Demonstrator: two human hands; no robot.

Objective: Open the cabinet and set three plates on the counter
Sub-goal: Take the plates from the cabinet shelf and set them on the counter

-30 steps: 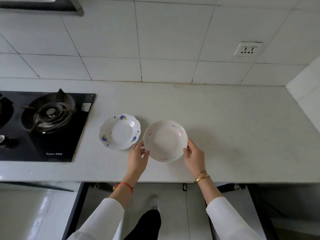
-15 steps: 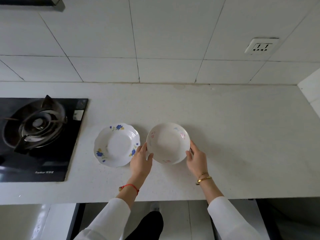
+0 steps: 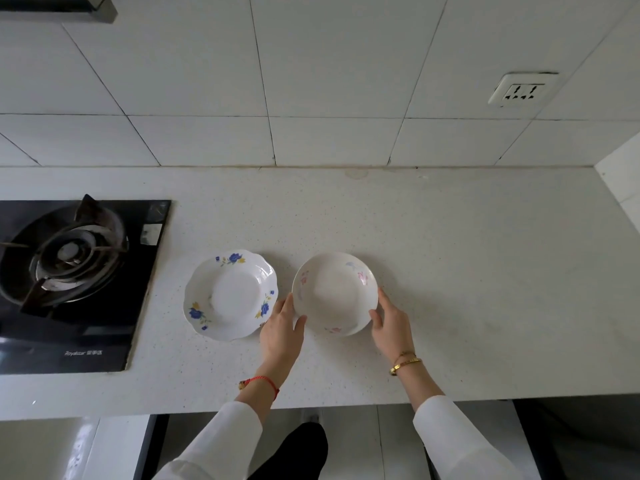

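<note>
Two plates are on the white counter (image 3: 467, 271). A scalloped plate with blue flowers (image 3: 231, 294) lies to the left. A round plate with faint pink flowers (image 3: 334, 293) sits beside it on the right. My left hand (image 3: 281, 332) grips that pink plate's left rim, and my right hand (image 3: 391, 325) grips its right rim. The plate looks level and rests on or just above the counter. The cabinet below the counter edge is mostly out of sight.
A black gas hob (image 3: 69, 278) with a burner fills the counter's left end. A tiled wall with a socket (image 3: 523, 90) stands behind. A wall corner (image 3: 620, 188) juts in at the right. Floor and my leg show below the counter edge.
The pink-flowered plate, held in both hands, has moved a little farther onto the counter. My view has shifted forward, so less of the cabinet opening shows.
</note>
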